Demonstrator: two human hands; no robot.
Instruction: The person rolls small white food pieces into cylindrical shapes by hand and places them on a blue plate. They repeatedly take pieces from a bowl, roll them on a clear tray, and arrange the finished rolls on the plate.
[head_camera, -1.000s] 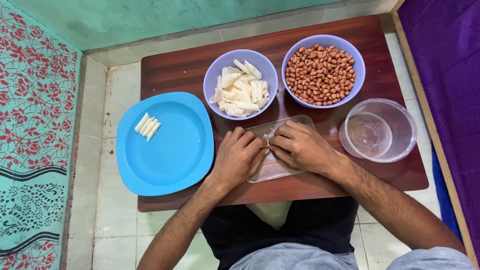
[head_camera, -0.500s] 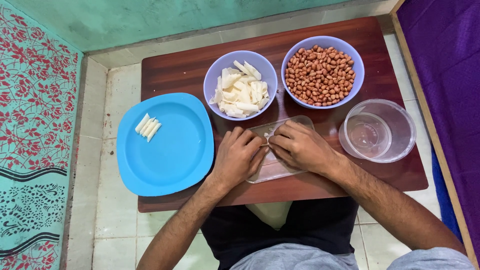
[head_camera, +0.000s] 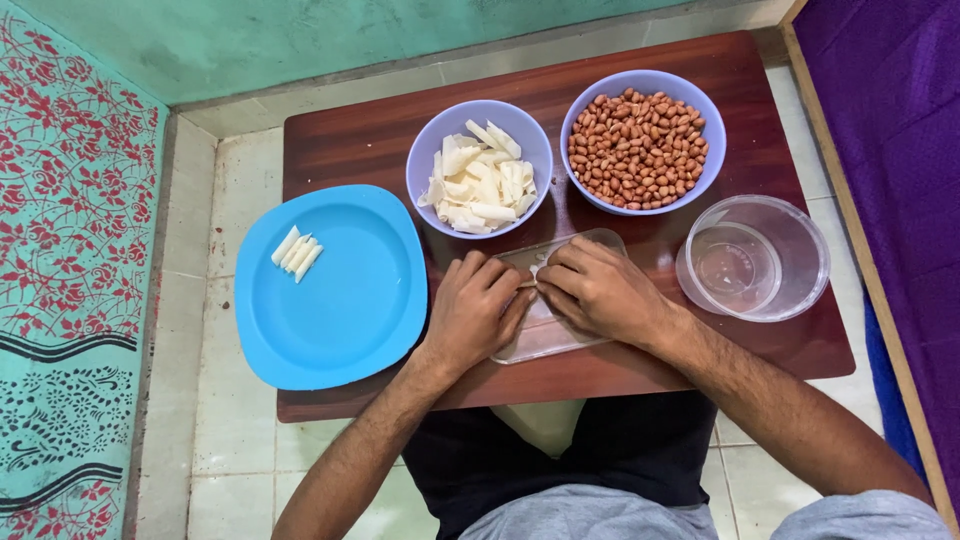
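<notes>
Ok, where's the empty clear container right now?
In the head view the clear container sits at the right end of the brown table, just below the bowl of peanuts and right of the right hand.

A low, dark red-brown wooden worktop stands on a pale tiled floor. A blue plate overhangs its left edge. Along the far edge sit two lilac bowls, one of white strips, one of peanuts. An empty clear round tub sits by the right edge. A clear flat lid lies near the front edge.
</notes>
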